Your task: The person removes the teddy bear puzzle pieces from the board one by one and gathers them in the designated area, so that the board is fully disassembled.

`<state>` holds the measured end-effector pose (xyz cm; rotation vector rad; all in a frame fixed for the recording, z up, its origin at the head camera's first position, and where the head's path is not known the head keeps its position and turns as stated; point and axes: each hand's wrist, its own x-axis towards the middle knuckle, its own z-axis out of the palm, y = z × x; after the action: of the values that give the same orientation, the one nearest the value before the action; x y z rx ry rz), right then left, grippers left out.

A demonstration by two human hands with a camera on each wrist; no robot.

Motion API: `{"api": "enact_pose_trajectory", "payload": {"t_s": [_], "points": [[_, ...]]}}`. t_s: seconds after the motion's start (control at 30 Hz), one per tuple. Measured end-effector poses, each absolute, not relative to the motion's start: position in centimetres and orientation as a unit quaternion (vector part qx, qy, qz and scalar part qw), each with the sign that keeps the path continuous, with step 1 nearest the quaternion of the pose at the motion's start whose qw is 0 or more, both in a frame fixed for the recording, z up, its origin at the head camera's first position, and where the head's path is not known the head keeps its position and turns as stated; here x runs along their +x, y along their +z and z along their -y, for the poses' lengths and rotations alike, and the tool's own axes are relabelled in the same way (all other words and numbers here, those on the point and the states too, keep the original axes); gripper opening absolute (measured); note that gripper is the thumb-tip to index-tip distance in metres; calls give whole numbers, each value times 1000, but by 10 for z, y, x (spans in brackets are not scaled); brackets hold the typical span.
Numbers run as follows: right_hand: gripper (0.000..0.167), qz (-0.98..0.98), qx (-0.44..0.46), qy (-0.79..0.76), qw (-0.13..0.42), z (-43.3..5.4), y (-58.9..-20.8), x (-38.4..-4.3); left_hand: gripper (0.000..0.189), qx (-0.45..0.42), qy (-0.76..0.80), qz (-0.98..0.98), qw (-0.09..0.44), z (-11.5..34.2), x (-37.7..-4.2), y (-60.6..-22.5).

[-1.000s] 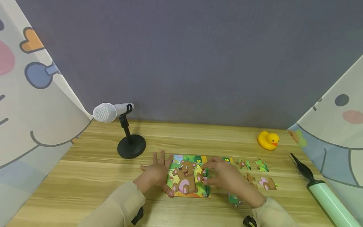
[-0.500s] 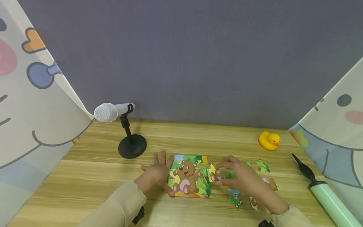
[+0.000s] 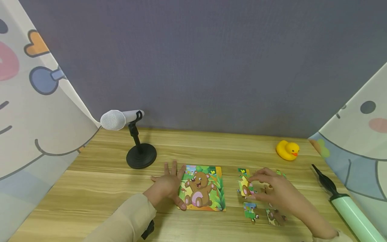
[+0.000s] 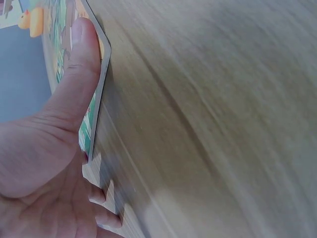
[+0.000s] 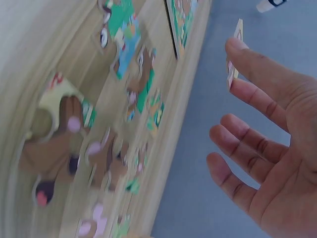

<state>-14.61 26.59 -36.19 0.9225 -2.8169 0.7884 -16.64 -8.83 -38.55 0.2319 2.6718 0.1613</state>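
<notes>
My left hand [image 3: 166,186] rests with fingers spread at the left side of a square bear picture board [image 3: 198,190]. In the left wrist view its thumb [image 4: 81,64] lies on the board's edge. My right hand [image 3: 279,190] pinches a yellow and brown jigsaw piece [image 3: 244,187] between thumb and forefinger, above the loose pieces right of the board. The right wrist view shows this held piece [image 5: 239,30] nearly edge-on, with the other fingers apart from it. Below the hand lie a blue and green jigsaw piece [image 3: 250,211] and a brown one [image 3: 275,217]; the hand hides several others.
A white microphone [image 3: 113,120] on a black stand [image 3: 141,156] stands at the back left. Toward the back right sits a yellow rubber duck [image 3: 287,150]. A pale green pump [image 3: 353,215] with a black nozzle lies along the right edge. A grey panel [image 3: 199,67] closes the back.
My right hand has carried the pinched jigsaw piece from over the picture board rightward to above the loose pieces. The left hand has stayed on the board's edge.
</notes>
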Motion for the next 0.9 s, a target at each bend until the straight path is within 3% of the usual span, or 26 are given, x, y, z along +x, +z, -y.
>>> {"api": "enact_pose_trajectory", "payload": {"t_s": [0.2, 0.4, 0.7, 0.9], "points": [[41, 913, 326, 234, 79, -293, -369, -145, 140, 84, 49, -968, 230, 88, -167, -385], [41, 930, 292, 218, 50, -324, -377, -139, 140, 85, 46, -969, 229, 87, -167, -384], [52, 928, 278, 237, 75, -366, -396, -126, 139, 88, 53, -968, 227, 88, -167, -385], [49, 929, 252, 268, 41, -392, -404, -116, 139, 89, 57, -969, 223, 88, -167, -386]]}}
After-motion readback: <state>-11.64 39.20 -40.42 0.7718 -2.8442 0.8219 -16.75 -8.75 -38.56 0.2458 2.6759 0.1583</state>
